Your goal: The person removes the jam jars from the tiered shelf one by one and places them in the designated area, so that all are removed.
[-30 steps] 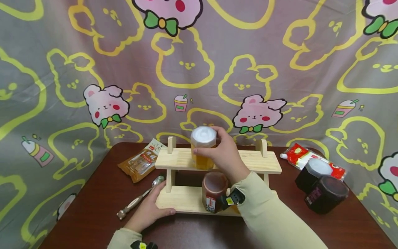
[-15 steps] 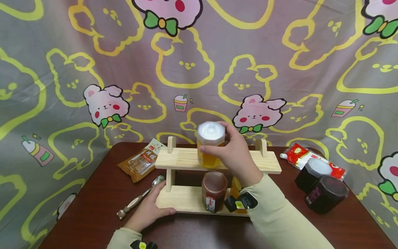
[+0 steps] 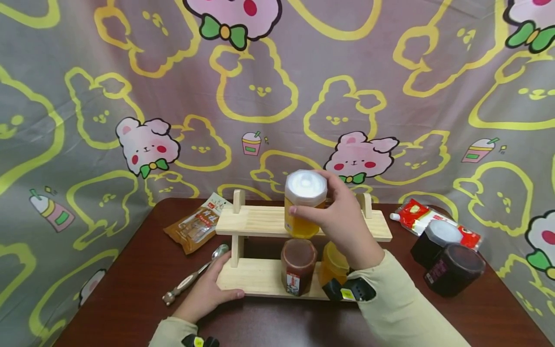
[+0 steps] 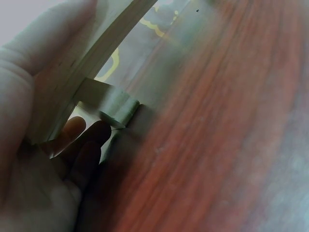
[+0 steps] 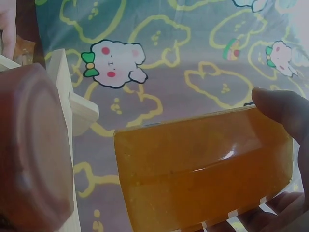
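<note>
My right hand (image 3: 347, 219) grips an octagonal jar (image 3: 305, 193) of amber, honey-like contents with a whitish lid, thumb on one side and fingers round the other. In the right wrist view the jar's amber side (image 5: 203, 169) fills the middle, above the upper board of a two-tier wooden rack (image 3: 256, 221). My left hand (image 3: 208, 295) holds the lower board's left end, fingers curled about its edge in the left wrist view. On the lower board stand a red-brown jar (image 3: 299, 267) and, right of it, another amber jar (image 3: 333, 265), partly hidden by my right wrist.
Left of the rack lie a brown spice packet (image 3: 197, 224) and a spoon (image 3: 191, 279) with a bear-shaped handle end. To the right, two dark jars (image 3: 455, 270) stand close together beside a red-and-white pouch (image 3: 416, 217). A patterned cloth (image 3: 277, 72) hangs behind the table.
My right hand has carried the amber jar rightward along the upper board and slightly toward me. More of the amber jar below now shows. My left hand stays in place.
</note>
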`<state>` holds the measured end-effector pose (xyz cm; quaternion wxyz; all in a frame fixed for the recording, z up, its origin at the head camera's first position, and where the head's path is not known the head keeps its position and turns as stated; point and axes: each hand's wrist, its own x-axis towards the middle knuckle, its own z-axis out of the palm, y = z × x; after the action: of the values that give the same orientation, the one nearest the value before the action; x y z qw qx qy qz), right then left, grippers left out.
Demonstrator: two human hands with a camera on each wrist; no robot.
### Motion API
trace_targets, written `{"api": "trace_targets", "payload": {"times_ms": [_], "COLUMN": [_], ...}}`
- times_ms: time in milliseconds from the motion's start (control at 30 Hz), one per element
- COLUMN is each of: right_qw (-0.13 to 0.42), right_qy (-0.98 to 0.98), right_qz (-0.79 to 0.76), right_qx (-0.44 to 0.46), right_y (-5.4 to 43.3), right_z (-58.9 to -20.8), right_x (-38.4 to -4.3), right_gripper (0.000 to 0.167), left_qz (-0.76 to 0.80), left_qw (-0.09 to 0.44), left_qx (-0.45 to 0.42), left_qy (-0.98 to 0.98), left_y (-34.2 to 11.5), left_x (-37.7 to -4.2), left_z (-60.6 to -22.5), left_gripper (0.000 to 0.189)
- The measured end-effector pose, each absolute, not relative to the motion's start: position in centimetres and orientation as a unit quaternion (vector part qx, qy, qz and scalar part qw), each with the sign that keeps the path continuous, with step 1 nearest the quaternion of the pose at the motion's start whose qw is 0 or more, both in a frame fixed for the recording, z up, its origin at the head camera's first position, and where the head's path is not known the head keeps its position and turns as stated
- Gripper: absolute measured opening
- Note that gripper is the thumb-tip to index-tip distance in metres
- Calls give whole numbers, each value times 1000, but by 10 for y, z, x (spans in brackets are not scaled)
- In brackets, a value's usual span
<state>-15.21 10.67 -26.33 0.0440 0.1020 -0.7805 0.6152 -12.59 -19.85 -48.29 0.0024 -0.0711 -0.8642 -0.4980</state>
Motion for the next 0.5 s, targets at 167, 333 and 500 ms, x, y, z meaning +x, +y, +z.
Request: {"api": "trace_targets", "payload": {"times_ms": [167,333,500], "right_qw": [47,60,61], "right_qy": [-773,-773,-787], "right_qz": [623,624,607], "right_qx": [108,99,90], "right_y": [114,120,130], "right_z": [-265,-264,-262], "right_x": [-148,-144,-140], "right_gripper": [77,78,81], "left_qz": [-500,-500,-495], "left_qw": [2,2,4], "left_qx": [-65,-63,-66], "left_qy": [-864,-864,-866], "left_y": [-198,-198,-198], "left_x": [-126,-126,-126], "left_z": [-483,-483,-481], "left_gripper": [111,110,110]}}
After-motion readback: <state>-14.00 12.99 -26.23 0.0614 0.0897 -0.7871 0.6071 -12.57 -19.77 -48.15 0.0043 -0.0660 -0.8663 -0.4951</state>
